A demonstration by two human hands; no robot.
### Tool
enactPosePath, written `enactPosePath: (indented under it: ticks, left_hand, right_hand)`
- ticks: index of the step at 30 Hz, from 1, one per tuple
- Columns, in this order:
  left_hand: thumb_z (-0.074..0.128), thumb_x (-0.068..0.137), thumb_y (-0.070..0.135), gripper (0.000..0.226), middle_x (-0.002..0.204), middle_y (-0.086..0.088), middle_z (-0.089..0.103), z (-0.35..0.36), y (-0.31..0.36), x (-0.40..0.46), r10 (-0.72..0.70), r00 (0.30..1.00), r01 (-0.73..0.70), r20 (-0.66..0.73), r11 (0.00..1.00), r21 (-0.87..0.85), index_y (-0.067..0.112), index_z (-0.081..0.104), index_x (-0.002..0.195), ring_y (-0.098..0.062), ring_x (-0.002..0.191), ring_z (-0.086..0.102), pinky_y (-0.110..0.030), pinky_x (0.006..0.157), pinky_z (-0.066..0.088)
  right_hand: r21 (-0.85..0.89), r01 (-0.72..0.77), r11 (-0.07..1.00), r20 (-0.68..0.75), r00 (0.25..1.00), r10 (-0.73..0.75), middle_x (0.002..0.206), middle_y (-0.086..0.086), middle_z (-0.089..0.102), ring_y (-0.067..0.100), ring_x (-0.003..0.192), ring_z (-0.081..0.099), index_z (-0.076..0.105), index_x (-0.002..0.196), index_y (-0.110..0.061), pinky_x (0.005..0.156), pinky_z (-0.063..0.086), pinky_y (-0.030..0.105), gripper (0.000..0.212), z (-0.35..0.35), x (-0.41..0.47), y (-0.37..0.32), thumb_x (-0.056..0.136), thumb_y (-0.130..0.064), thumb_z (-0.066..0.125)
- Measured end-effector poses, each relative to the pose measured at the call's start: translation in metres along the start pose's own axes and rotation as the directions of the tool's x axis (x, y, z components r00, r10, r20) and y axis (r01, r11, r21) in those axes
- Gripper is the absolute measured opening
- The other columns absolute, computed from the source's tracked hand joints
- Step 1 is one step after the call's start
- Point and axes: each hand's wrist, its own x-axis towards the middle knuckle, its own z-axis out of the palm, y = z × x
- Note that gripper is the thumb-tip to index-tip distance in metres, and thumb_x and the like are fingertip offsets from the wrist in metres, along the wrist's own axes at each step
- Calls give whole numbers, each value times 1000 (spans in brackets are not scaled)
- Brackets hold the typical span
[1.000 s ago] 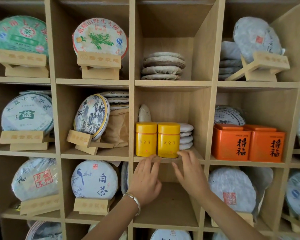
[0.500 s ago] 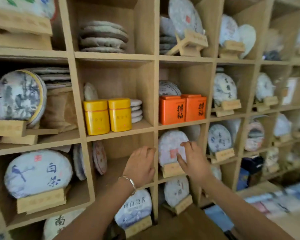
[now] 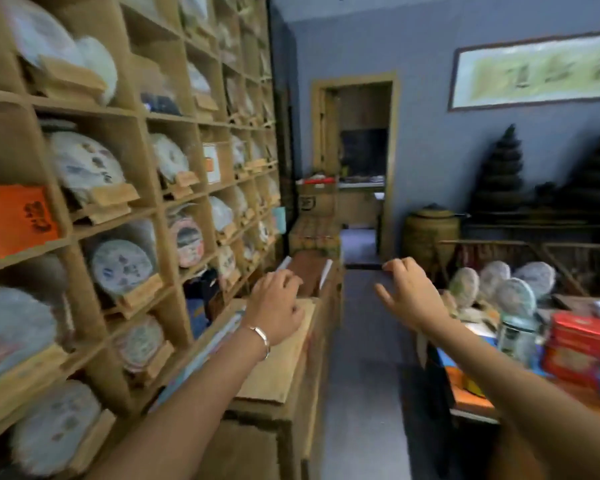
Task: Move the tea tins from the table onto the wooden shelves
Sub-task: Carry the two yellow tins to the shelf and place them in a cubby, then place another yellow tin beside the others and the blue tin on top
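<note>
The wooden shelves (image 3: 142,116) run along the left, filled with wrapped tea cakes on small stands; an orange tin (image 3: 14,220) stands in a cubby at the far left. On the table (image 3: 471,407) at the right sit a red tin (image 3: 581,351) and a silver-green tin (image 3: 516,336). My left hand (image 3: 278,306), with a bracelet on the wrist, hovers over a cardboard box, fingers loosely curled, holding nothing. My right hand (image 3: 407,292) hangs in the air above the aisle, fingers spread and relaxed, holding nothing. The view is blurred.
Cardboard boxes (image 3: 281,358) are stacked below the shelves on the left. A grey floor aisle (image 3: 357,358) leads to a doorway (image 3: 359,168). Wrapped tea cakes (image 3: 515,296) stand at the table's back; a large jar (image 3: 430,233) stands by the wall.
The view has swung right from the shelf cubby with the yellow tins toward the aisle and table. Both hands have come away from the shelf, empty.
</note>
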Motion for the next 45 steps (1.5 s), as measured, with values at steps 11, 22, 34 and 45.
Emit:
enactPosePath:
  ticks: [11, 22, 34, 45]
  left_hand:
    - [58, 79, 29, 40, 115, -4, 57, 71, 267, 114, 373, 926, -374, -52, 892, -254, 16, 58, 117, -24, 103, 55, -37, 88, 47]
    - [53, 85, 36, 35, 115, -4, 56, 169, 409, 177, 366, 924, -329, 109, 908, -258, 18, 54, 114, -24, 102, 54, -38, 86, 49]
    - [55, 85, 40, 51, 128, -4, 51, 297, 392, 229, 282, 879, -190, 384, 947, -260, 22, 44, 132, -24, 114, 50, -36, 91, 49]
    - [63, 84, 29, 65, 135, -7, 43, 465, 352, 295, 464, 553, -283, 692, 886, -368, 21, 33, 141, -26, 122, 43, -41, 91, 49]
  right_hand:
    - [-273, -381, 883, -96, 924, 369, 106, 19, 55, 35, 100, 55, 56, 107, -1, 85, 46, 44, 35, -154, -97, 239, 85, -27, 65]
    - [-312, -407, 858, 17, 901, 434, 117, 9, 53, 22, 104, 53, 51, 117, -12, 85, 49, 34, 35, -170, -99, 396, 90, -33, 57]
    - [-234, -311, 921, 328, 867, 376, 111, 11, 50, 26, 101, 52, 49, 113, -8, 81, 45, 36, 36, -34, -56, 465, 89, -35, 57]
    - [-167, -367, 915, 676, 633, 377, 112, 2, 46, 20, 103, 48, 42, 122, -19, 80, 44, 32, 74, 123, -59, 499, 69, -66, 63]
